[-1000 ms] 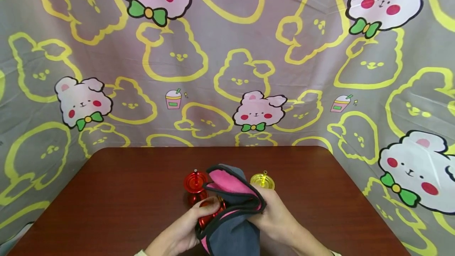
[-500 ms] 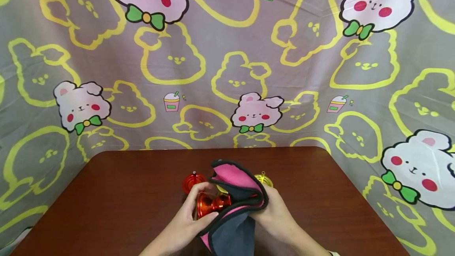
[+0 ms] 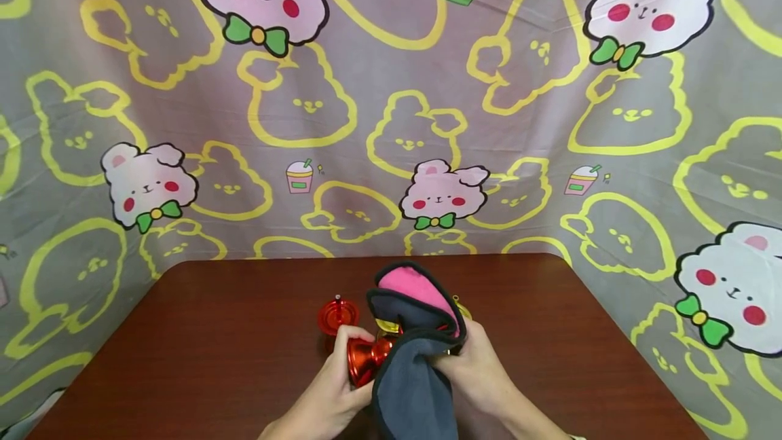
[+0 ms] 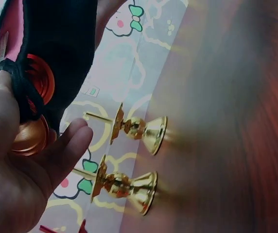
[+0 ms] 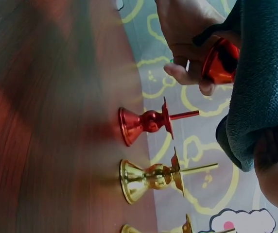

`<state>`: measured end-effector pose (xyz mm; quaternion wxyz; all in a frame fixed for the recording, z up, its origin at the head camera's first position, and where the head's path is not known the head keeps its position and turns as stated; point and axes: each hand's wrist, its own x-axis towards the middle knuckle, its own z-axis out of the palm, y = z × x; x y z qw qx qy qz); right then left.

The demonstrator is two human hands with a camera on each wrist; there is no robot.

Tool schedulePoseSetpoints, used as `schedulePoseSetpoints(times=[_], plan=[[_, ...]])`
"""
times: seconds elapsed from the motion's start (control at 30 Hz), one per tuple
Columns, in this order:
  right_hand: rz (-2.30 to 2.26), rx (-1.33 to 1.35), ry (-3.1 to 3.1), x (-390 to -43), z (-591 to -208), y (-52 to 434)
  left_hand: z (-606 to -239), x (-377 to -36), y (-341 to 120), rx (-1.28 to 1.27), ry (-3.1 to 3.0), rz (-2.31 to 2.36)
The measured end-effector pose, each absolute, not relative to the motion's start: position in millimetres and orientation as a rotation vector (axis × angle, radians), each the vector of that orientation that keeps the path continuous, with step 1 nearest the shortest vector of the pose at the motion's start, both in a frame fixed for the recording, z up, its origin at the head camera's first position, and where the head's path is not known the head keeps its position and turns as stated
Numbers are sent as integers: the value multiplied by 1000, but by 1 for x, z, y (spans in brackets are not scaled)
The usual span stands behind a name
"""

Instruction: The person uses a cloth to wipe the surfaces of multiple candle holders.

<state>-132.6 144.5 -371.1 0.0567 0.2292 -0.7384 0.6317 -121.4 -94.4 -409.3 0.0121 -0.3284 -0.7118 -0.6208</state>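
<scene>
Red metal shows at the middle of the scene: a red candlestick (image 3: 362,360) is held above the near part of the brown table (image 3: 183,331), gripped at its base by the left hand (image 3: 332,392), whose fingers curl round it. The right hand (image 3: 479,375) clutches a grey cloth with pink lining (image 3: 411,358), its fingers bunched into the fabric, and the cloth drapes over the far end of the candlestick so that only the flared red base shows in the head view. In the left wrist view the dark cloth (image 4: 56,53) covers most of the red piece (image 4: 34,116), with the thumb pressed on the cloth's black edging.

Behind the hands, a second red candlestick (image 3: 337,314) stands upright on the table, just left of the raised cloth. Two gold candlesticks (image 4: 139,128) (image 4: 124,185) stand side by side near it, mostly hidden behind the cloth in the head view. A grey backdrop printed with pink bears and yellow outlines (image 3: 391,100) hangs round the table on three sides
</scene>
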Motion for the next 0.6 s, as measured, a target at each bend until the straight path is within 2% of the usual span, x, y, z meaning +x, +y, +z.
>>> schedulePoseSetpoints(times=[0.2, 0.6], plan=[[1855, 681, -2282, -130, -371, 150, -414, -119, -88, -964, -2173, -2168], [1865, 936, -2172, -128, -370, 155, -414, -118, -84, -947, -2117, -2399]])
